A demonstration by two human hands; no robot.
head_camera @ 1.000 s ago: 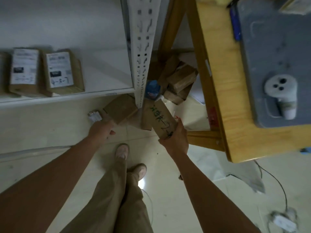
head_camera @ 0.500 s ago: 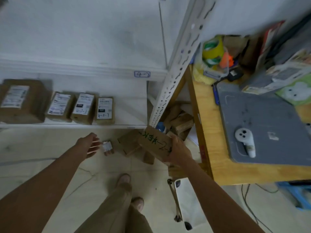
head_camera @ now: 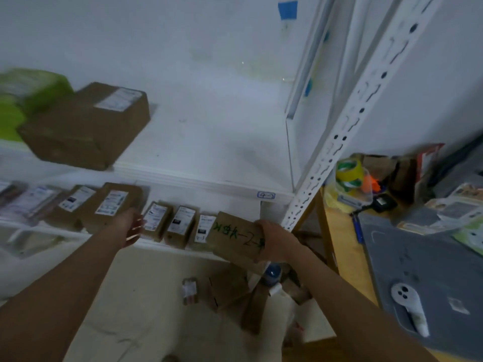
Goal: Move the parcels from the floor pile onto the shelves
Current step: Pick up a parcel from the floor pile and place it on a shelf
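Brown cardboard with green marker writing: that is the parcel (head_camera: 235,236) now up at the level of the lower shelf (head_camera: 156,245). A second ago it was down among the floor pile (head_camera: 230,286) by the shelf post. The right grip (head_camera: 274,241) wraps its right end, fingers curled over the top edge, and holds it in the air just in front of the shelf edge. It sits at the right end of the row of small labelled boxes (head_camera: 180,226), partly covering the last one. The left grip (head_camera: 132,227) has come up from the floor holding nothing, fingers spread and loose, in front of the same shelf further left.

I judge the pick-up done and the placing under way. The free stretch of shelf between the row and the post looks the likely spot, though several parcels remain on the floor.

The parcel is a flat, oblong box, tilted slightly down to the right. Its hand-written characters include a "2", and no printed label shows on the visible face. Its right corner is hidden under the grip.
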